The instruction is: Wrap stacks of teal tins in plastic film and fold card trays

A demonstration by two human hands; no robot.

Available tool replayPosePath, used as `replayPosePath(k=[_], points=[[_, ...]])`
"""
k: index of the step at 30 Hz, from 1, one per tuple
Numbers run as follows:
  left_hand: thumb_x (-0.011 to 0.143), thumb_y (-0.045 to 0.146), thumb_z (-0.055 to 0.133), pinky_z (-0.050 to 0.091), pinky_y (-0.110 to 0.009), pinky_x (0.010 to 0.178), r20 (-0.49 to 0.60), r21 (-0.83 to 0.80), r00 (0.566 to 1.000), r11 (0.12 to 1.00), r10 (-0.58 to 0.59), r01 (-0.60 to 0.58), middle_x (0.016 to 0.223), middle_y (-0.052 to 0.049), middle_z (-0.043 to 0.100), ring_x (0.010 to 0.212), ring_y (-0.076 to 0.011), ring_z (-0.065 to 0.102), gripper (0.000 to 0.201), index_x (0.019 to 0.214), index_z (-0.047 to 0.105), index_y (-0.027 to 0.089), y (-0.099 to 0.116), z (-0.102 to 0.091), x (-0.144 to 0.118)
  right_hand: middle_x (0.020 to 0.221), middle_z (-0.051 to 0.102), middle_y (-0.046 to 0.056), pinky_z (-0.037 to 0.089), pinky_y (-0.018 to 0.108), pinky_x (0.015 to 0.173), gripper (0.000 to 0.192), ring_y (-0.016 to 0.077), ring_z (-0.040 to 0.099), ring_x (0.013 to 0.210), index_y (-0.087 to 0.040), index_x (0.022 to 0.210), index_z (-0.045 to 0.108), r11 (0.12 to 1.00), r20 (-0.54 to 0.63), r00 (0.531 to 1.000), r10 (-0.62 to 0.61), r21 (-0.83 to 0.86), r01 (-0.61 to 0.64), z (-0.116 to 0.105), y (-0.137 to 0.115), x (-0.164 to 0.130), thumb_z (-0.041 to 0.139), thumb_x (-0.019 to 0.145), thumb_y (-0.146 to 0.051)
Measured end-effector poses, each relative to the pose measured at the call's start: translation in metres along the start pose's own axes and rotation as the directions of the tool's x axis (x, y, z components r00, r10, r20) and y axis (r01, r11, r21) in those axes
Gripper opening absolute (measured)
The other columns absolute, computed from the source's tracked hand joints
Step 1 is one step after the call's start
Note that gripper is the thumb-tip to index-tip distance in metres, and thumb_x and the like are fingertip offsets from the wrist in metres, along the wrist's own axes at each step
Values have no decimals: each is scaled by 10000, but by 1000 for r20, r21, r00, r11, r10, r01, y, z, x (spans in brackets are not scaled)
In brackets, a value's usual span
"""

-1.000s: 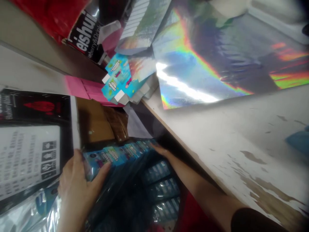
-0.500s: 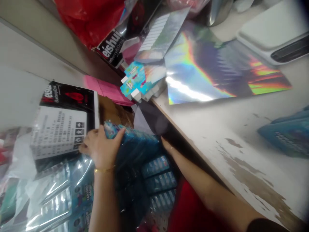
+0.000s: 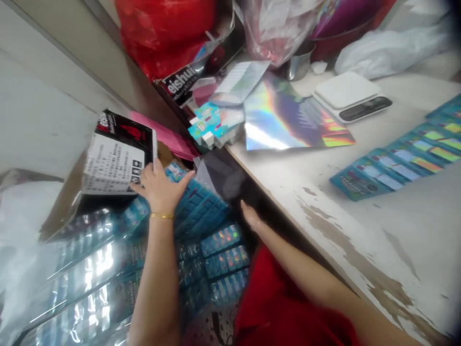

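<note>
My left hand (image 3: 160, 190) is spread out over the top of a row of small blue boxes (image 3: 201, 202), its thumb at the upper edge; whether it touches them is blurred. Beside its fingers stands an open black-and-white printed carton (image 3: 115, 166). My right hand (image 3: 249, 214) is just off the right end of that row, fingers stretched and partly hidden, holding nothing that I can see. Below lie more blue box packs (image 3: 225, 262) in stacked rows. Shiny film-wrapped blue packs (image 3: 93, 274) fill the lower left.
The worn white table (image 3: 288, 178) runs along my right. On it are a holographic sheet (image 3: 288, 120), a white scale (image 3: 347, 91), a row of blue boxes (image 3: 392, 163) and flat printed blue cartons (image 3: 212, 122). A red bag (image 3: 165, 33) sits at the back.
The view has shifted, showing more of the table and its row of boxes. The boxes under my hands sit lower, and my right hand has come away from their end. My left fingers have spread.
</note>
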State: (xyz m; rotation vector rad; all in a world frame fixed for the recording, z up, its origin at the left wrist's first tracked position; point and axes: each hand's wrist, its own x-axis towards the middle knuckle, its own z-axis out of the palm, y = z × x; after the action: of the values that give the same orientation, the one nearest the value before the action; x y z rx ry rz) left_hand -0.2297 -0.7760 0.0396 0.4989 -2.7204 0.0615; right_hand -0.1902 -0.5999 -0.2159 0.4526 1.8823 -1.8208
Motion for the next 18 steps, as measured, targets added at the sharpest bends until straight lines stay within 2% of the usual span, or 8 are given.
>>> replayPosePath(k=[4,7,9,10,12,14,16,18], points=[[794,533,572,253,-511,1067,-301,-243,949,955,95,-172,1317,-194,465,1269,-318,382,663,1300,459,120,7,-18,-31,975,687,90,449,374,908,461,244,618,960,-147,912,681,993,4,993,-116,-27,116,-6,-32,-53,457,847,-544],[872,364,521,378,-414,992,-346,-487,921,805,178,-338,1122,-135,584,1122,-239,509,364,1150,548,130,33,-9,-86,1037,666,49,442,319,929,305,197,600,995,-200,981,658,948,-64,946,-318,-43,316,-40,-60,-118,511,863,-439],[892,289,496,430,-371,937,-241,-669,919,633,312,-390,1034,-102,604,1027,-204,550,242,1072,571,146,62,3,-135,1081,644,47,432,323,952,248,183,581,1024,-225,1053,630,815,-91,814,-573,-167,555,-79,-72,-169,494,900,-365],[899,261,483,444,-359,921,-175,-751,888,526,426,-400,1027,-94,604,1008,-195,557,215,1063,572,155,80,9,-161,1092,637,49,431,330,957,236,182,574,1035,-236,1083,614,738,-109,739,-665,-252,626,-102,-73,-195,487,912,-335],[903,228,471,450,-359,925,-125,-859,709,282,694,-427,1061,-94,600,1020,-196,555,226,1103,562,175,120,15,-211,1083,634,58,440,352,948,225,189,565,1042,-245,1107,596,619,-187,612,-769,-456,639,-153,-67,-246,474,923,-291],[896,237,491,442,-378,946,-215,-884,421,8,881,-467,1103,-100,595,1051,-210,542,276,1162,545,189,161,11,-258,1047,638,70,452,374,922,211,203,567,1024,-238,1081,600,605,-354,513,-782,-630,487,-207,-47,-300,462,927,-280],[877,297,533,439,-403,952,-345,-841,135,-242,929,-484,1135,-113,586,1075,-233,529,329,1188,543,190,197,-3,-299,1009,642,78,458,392,895,205,217,573,992,-225,1028,612,670,-558,393,-731,-698,253,-256,-17,-358,452,930,-307],[847,392,572,440,-432,948,-433,-777,-79,-416,898,-472,1162,-130,573,1101,-264,516,396,1182,555,183,225,-18,-333,977,647,82,457,404,878,228,228,582,960,-213,978,621,738,-706,260,-659,-674,40,-291,18,-414,454,924,-358]])
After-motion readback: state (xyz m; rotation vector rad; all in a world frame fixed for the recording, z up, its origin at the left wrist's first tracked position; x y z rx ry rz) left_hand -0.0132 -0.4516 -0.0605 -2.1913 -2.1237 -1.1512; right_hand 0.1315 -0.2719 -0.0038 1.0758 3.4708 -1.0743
